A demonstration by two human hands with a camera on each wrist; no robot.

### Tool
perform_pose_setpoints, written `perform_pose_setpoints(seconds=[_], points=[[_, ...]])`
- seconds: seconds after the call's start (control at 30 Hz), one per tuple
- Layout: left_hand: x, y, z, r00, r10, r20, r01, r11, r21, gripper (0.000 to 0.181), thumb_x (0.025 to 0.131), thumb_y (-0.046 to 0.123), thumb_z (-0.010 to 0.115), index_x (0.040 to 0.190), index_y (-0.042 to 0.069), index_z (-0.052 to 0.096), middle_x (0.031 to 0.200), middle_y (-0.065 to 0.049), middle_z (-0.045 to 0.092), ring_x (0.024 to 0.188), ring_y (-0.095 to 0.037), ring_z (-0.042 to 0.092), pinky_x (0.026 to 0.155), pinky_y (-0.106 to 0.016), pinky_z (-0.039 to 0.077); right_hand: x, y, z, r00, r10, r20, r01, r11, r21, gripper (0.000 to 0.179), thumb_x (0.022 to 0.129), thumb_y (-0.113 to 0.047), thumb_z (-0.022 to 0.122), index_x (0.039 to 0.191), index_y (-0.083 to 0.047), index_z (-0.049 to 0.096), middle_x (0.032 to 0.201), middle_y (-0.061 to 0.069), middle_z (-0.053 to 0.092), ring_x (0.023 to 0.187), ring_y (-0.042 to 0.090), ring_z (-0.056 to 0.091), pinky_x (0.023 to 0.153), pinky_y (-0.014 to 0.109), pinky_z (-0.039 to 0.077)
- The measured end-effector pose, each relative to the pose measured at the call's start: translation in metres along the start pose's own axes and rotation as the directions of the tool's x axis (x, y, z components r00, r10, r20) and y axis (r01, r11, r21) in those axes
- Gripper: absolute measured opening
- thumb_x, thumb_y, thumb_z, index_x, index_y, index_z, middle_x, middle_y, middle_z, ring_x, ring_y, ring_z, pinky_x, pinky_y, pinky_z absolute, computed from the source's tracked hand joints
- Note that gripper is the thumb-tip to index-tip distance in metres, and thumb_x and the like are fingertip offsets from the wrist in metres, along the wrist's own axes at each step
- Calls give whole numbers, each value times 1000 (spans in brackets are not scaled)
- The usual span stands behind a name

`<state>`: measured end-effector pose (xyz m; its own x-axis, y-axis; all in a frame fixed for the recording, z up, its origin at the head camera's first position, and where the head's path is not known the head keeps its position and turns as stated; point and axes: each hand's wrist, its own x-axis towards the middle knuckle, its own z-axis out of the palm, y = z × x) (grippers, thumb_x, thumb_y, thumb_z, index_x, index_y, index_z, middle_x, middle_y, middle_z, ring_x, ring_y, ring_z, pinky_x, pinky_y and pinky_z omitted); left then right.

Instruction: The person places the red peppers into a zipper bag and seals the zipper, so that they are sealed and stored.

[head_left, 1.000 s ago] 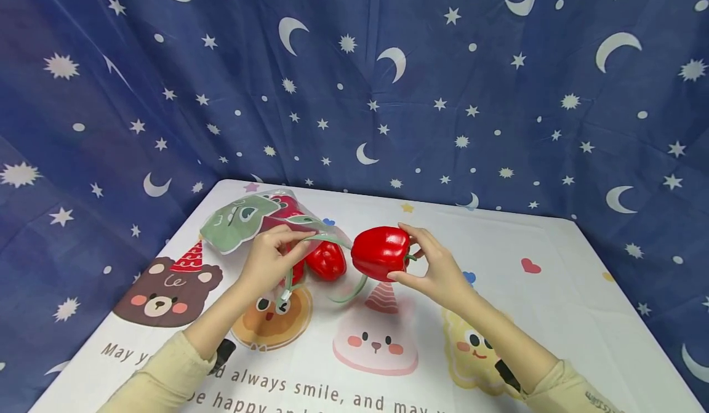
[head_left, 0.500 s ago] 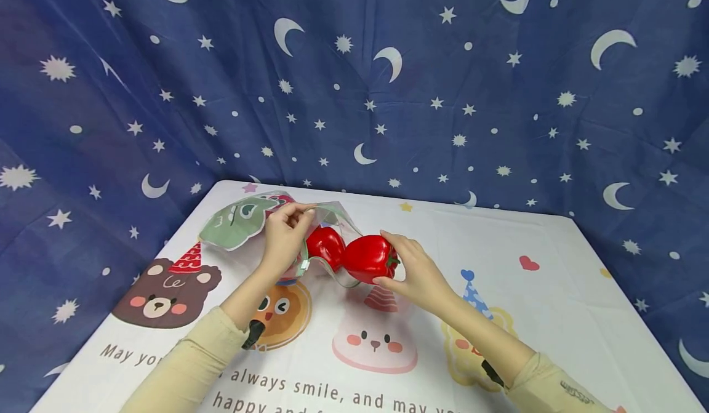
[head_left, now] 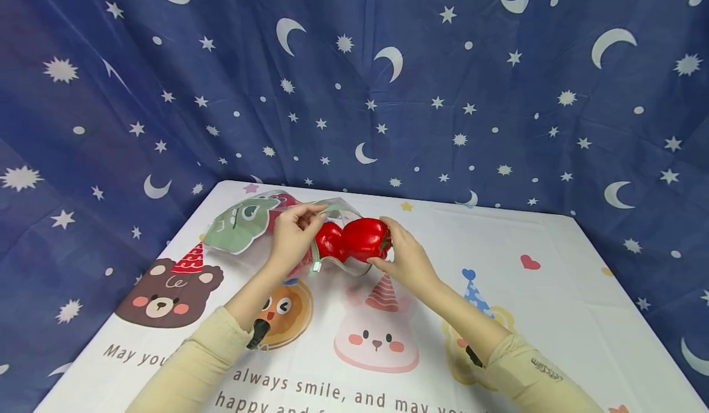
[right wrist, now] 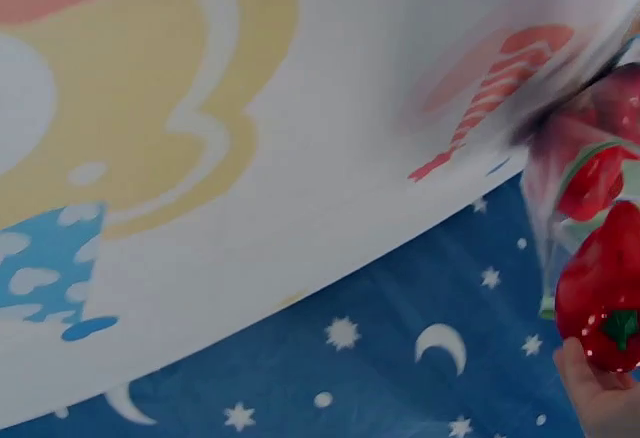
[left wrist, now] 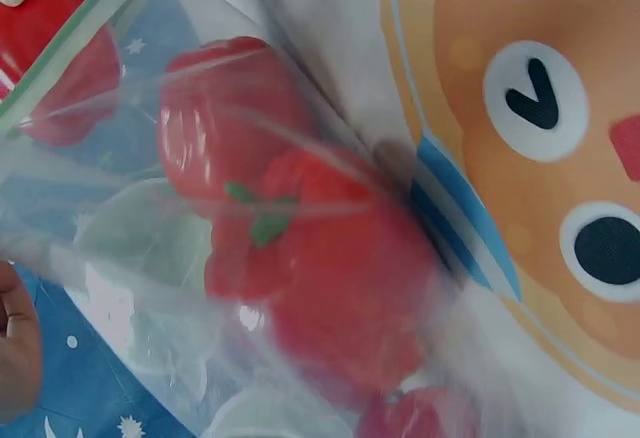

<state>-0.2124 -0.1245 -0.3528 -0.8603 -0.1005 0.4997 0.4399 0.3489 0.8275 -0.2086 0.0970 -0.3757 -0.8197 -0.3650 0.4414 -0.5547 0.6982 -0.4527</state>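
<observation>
My left hand (head_left: 295,234) pinches the upper edge of a clear zip bag's mouth. The zip bag (head_left: 238,225) has a green cartoon print and a green zip strip with a pale slider. Fingers and thumb of my right hand (head_left: 410,259) grip a glossy red bell pepper (head_left: 365,239) by its green-stemmed end. Its far end sits within the open mouth, close against another red pepper (head_left: 329,240). Several red peppers (left wrist: 350,268) lie inside the bag in the left wrist view. In the right wrist view, the held pepper (right wrist: 600,278) shows its stem beside my fingers.
A white tablecloth (head_left: 554,314) with cartoon animals and printed words covers the table. Dark blue curtain (head_left: 421,93) with moons and stars hangs behind it and along the left side. The bag lies toward the table's back left.
My left hand has moved right and up, raising the bag's edge. My right hand has carried the pepper leftward from outside the bag into its mouth.
</observation>
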Motion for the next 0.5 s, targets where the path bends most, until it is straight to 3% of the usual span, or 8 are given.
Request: perform_pose_setpoints(seconds=[0.1,0.27,0.43,0.5], points=[[-4,1,-3,999,3,45,-5,999,49,16,84,4,66,99,2,72,69,-13,58,55,-9,42,48,-13,34,-1,-5,7,999,-7,34,5,997,75,73,71,-18,83,130,-3,43,119,13,61,102,26,63,82,38,57],[-9,4,-3,997,-27,73,20,995,95,18,85,7,67,102,5,69,70,-8,53,56,-10,41,48,-14,35,-4,-12,19,997,-43,67,37,996,76,70,72,-22,82,129,-5,44,120,12,61,106,25,62,86,37,55],[-11,3,-1,996,-66,68,62,996,57,23,85,6,66,107,4,58,71,-9,51,52,-7,37,46,-15,32,-11,-16,29,991,-14,130,-1,993,117,68,74,-23,80,130,-7,43,121,9,55,108,23,61,87,36,55],[-12,12,-1,993,-75,87,71,996,47,25,85,3,65,108,0,55,72,-11,51,52,-7,36,47,-14,31,-13,-16,32,987,-14,159,-5,993,119,68,75,-24,80,130,-8,43,120,8,53,105,22,61,85,35,56]])
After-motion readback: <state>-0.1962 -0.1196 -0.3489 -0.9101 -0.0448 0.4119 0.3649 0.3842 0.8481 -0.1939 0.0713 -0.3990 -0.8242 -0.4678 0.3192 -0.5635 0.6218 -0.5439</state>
